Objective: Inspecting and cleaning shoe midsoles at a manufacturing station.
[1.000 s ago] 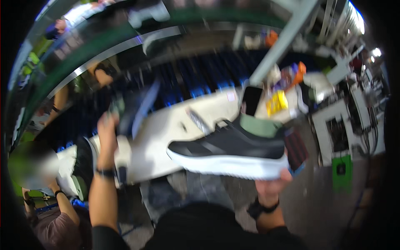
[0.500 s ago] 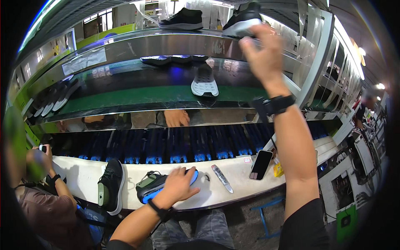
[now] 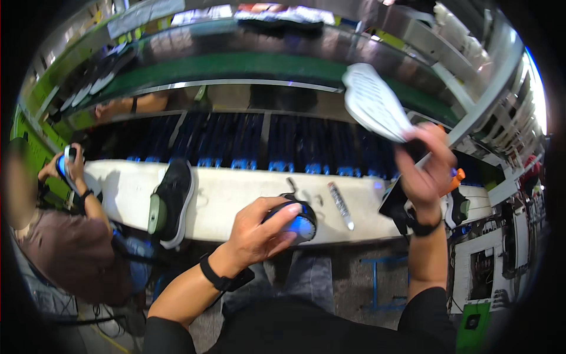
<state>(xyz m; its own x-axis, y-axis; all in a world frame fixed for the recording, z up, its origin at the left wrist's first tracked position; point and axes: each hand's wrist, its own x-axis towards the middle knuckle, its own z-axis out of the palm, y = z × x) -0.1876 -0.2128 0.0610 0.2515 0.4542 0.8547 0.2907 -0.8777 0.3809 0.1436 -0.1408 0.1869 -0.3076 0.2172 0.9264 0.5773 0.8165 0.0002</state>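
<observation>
My left hand [image 3: 259, 230] is closed round a black shoe upper [image 3: 309, 221] with a bright blue underside, lifted above the white bench edge. Its lace end trails toward the back. In my right hand [image 3: 429, 168], pinched by one end, is a white shoe sole [image 3: 377, 100] with a patterned face, held up and tilted over the rollers; motion blurs it. To the left on the bench lies a black sneaker [image 3: 178, 200] with a green heel. A slim pen-like tool [image 3: 341, 206], wrapped in silver, lies between my hands.
Blue-black rollers [image 3: 236, 138] run behind the white bench [image 3: 130, 200], below a green conveyor belt [image 3: 236, 68]. A co-worker [image 3: 76, 253] at left holds a blue-bottomed piece [image 3: 61, 166]. Near my right wrist are a dark phone [image 3: 390, 202] and another shoe [image 3: 458, 209].
My right hand has come down from the upper shelf and now holds a white sole. My left hand has picked up the blue-bottomed upper and turned it. The view has tilted downward.
</observation>
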